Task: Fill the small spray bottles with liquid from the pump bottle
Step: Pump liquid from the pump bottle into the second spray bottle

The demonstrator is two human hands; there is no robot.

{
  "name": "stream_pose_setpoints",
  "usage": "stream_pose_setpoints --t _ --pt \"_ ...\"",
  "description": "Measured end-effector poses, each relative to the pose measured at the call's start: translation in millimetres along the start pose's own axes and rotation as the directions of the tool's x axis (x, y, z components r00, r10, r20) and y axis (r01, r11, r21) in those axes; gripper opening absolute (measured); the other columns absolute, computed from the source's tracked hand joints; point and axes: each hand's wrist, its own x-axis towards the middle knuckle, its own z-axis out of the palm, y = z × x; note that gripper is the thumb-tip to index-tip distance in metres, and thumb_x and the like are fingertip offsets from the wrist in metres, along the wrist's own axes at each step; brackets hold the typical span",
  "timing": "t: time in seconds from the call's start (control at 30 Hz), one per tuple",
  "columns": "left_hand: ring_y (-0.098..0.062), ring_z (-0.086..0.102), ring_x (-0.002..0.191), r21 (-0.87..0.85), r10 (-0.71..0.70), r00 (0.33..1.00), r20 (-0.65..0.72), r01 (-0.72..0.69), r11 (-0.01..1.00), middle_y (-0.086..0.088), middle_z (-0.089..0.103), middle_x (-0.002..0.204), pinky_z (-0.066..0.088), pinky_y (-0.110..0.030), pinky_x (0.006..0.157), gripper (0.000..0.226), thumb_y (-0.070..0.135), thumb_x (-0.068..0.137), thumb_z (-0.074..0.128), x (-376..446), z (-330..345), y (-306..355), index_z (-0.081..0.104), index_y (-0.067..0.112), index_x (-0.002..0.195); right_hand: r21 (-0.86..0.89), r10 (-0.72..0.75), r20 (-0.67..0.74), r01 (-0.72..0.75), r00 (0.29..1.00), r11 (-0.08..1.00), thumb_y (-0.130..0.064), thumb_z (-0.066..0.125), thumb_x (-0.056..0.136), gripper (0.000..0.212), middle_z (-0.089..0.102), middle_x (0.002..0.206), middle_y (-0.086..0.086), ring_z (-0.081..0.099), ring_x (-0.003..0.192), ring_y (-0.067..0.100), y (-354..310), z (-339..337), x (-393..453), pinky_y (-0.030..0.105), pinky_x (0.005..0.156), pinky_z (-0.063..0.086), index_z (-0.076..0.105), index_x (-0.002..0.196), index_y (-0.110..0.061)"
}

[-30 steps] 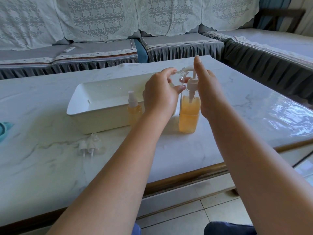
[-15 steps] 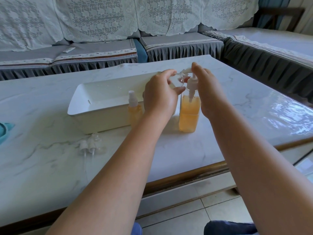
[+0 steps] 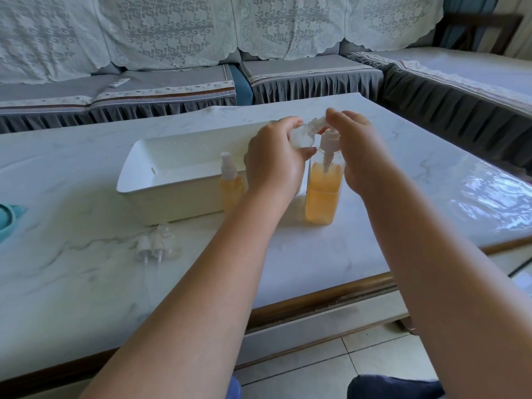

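1. Your left hand (image 3: pixel 273 159) holds a small clear spray bottle (image 3: pixel 302 137), fingers curled round it, tilted with its mouth at the spout of the pump bottle (image 3: pixel 324 188).
2. Your right hand (image 3: pixel 362 156) has dropped onto the pump head: a second ago its forefinger stood straight up above the pump; now the fingers are bent over the top and press it.
3. The pump bottle stands upright on the surface (image 3: pixel 86 283), partly full of orange liquid, just right of the white tray (image 3: pixel 172 194). It has not shifted.
4. A filled spray bottle (image 3: pixel 230 185) with its cap on stands against the tray's near wall, just left of your left hand, where it was before.
5. Two loose spray heads (image 3: pixel 157 244) lie on the surface near the tray's front left corner, unchanged.
6. A teal object (image 3: pixel 8 217) shows at the left edge; you cannot tell what it is.
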Motion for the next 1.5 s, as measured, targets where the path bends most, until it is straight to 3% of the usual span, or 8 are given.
stream_pose_setpoints --t 0.13,0.3,0.63,0.8,1.0,1.13,1.3,1.5 --pt "-0.019 0.059 0.102 0.002 -0.022 0.999 0.034 0.022 1.000 0.002 0.065 0.106 0.047 -0.034 0.089 0.049 0.024 0.080 0.076 -3 3 -3 0.061 0.026 0.127 -0.042 -0.009 -0.040 0.008 0.999 0.999 -0.028 0.053 0.095 0.058 0.055 0.123 0.005 0.057 0.089 0.009 2 0 1 0.030 0.081 0.045 0.035 0.149 -0.015" --pt "-0.017 0.059 0.098 -0.028 -0.020 1.000 0.003 0.020 0.999 0.003 0.065 0.105 0.046 -0.031 0.086 0.051 0.027 0.080 0.076 1 0 1 0.060 0.027 0.128 0.036 0.004 0.012 -0.004 1.000 0.999 -0.044 0.050 0.098 0.047 0.067 0.089 -0.003 0.057 0.074 0.010 -1 2 -7 0.025 0.061 0.041 0.057 0.127 -0.007" --pt "-0.018 0.059 0.099 -0.022 -0.013 1.000 -0.005 0.013 1.000 0.003 0.066 0.106 0.047 -0.032 0.086 0.051 0.028 0.080 0.076 2 -1 2 0.060 0.027 0.128 0.051 0.008 0.016 -0.009 1.000 0.999 -0.061 0.046 0.094 0.058 0.069 0.089 -0.002 0.063 0.077 0.008 -7 3 -16 0.025 0.061 0.043 0.059 0.122 -0.012" --pt "-0.018 0.059 0.100 -0.012 -0.011 1.000 -0.010 0.011 1.000 0.002 0.066 0.108 0.048 -0.032 0.086 0.052 0.026 0.080 0.077 2 -1 1 0.060 0.028 0.128 0.070 0.027 0.017 -0.028 0.999 0.997 -0.042 0.053 0.097 0.039 0.066 0.087 -0.003 0.057 0.073 0.009 -7 3 -16 0.024 0.060 0.041 0.056 0.120 -0.010" --pt "-0.019 0.059 0.103 0.020 -0.013 0.999 0.031 0.013 1.000 0.001 0.066 0.109 0.047 -0.034 0.089 0.049 0.022 0.080 0.076 -4 1 -2 0.061 0.027 0.127 0.095 0.057 -0.027 -0.054 0.998 0.994 -0.022 0.059 0.095 0.042 0.060 0.097 -0.002 0.056 0.080 0.006 -5 -1 -12 0.019 0.059 0.042 0.050 0.135 -0.013" --pt "-0.018 0.058 0.099 0.009 0.004 1.000 0.019 -0.004 1.000 0.002 0.065 0.106 0.047 -0.033 0.086 0.051 0.026 0.080 0.076 -1 -2 -1 0.060 0.027 0.128 0.077 0.061 0.013 -0.062 0.998 0.995 -0.035 0.055 0.097 0.024 0.065 0.086 -0.004 0.055 0.074 0.007 -7 0 -15 0.023 0.063 0.041 0.062 0.109 -0.015" --pt "-0.019 0.059 0.099 -0.005 0.013 1.000 0.001 -0.013 1.000 0.002 0.065 0.106 0.048 -0.034 0.087 0.052 0.027 0.080 0.076 0 -4 1 0.059 0.027 0.129 0.058 0.042 0.056 -0.045 0.998 0.997 -0.057 0.051 0.094 0.046 0.070 0.092 -0.003 0.061 0.076 0.006 -8 0 -16 0.021 0.059 0.042 0.065 0.111 -0.017" --pt "-0.019 0.059 0.099 -0.011 0.017 1.000 -0.005 -0.017 1.000 0.002 0.066 0.106 0.049 -0.035 0.087 0.052 0.026 0.080 0.076 0 -3 2 0.059 0.026 0.129 0.094 0.050 0.042 -0.054 0.998 0.994 -0.061 0.051 0.092 0.051 0.070 0.091 -0.004 0.064 0.079 0.000 -9 2 -17 0.018 0.057 0.043 0.064 0.113 -0.016"
